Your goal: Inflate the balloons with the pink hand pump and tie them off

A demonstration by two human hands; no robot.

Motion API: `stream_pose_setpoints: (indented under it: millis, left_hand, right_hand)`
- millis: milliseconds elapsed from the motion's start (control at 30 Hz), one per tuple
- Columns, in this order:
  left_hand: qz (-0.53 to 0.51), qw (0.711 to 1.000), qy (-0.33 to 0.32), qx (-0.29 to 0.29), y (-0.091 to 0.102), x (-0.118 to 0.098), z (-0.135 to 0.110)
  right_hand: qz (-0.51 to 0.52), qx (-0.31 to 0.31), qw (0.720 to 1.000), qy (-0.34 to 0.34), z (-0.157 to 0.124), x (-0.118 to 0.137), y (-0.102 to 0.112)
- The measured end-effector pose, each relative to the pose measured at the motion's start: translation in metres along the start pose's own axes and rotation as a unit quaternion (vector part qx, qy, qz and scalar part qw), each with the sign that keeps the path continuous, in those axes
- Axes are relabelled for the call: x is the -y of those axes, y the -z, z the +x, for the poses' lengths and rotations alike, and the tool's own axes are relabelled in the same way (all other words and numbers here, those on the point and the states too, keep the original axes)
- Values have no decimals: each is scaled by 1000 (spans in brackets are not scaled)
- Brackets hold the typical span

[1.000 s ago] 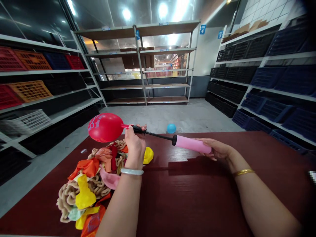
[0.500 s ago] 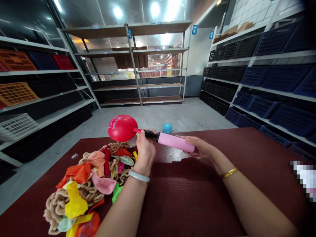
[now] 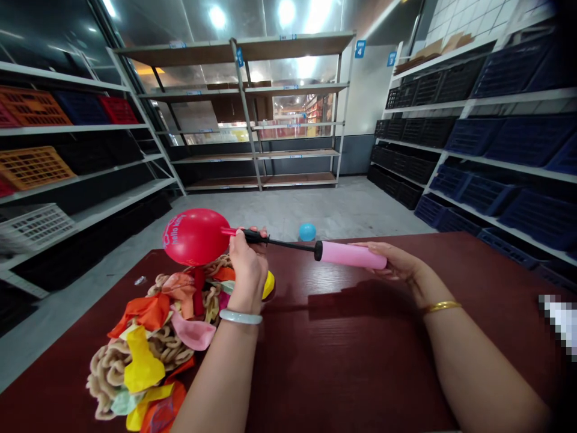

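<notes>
A partly inflated red balloon [image 3: 196,236] with white print sits on the black nozzle of a hand pump. My left hand [image 3: 247,269] is closed around the balloon's neck and the nozzle. My right hand [image 3: 396,264] grips the pink pump barrel [image 3: 351,255], pulled out to the right so the thin black rod [image 3: 291,244] shows between nozzle and barrel. Both hands hover above the dark red table [image 3: 360,361].
A heap of limp balloons in several colours and tan cord [image 3: 148,337] lies on the table's left part. A small blue balloon [image 3: 307,231] rests on the grey floor beyond the table. Metal shelves with plastic crates line both sides and the back wall.
The pink barrel, pushed up against the nozzle half a second ago, has been drawn back to the right, exposing the rod. The red balloon looks slightly larger.
</notes>
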State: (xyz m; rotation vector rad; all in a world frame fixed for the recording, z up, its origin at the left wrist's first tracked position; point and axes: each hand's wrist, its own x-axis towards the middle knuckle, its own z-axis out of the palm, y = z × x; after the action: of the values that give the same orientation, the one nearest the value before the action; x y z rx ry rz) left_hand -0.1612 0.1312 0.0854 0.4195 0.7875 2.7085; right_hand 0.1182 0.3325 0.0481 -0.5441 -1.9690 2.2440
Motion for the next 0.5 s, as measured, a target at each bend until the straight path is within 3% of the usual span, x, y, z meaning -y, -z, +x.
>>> stream_pose_setpoints:
  millis: [200, 333, 500]
  left_hand:
    - [-10, 997, 73, 29, -9, 31, -30]
    - [-20, 996, 72, 43, -10, 31, -35]
    - [15, 999, 27, 18, -5, 7, -15]
  right_hand:
    - [14, 26, 999, 28, 14, 9, -43]
    - [42, 52, 997, 46, 24, 4, -67]
    - [39, 38, 998, 33, 16, -1, -51]
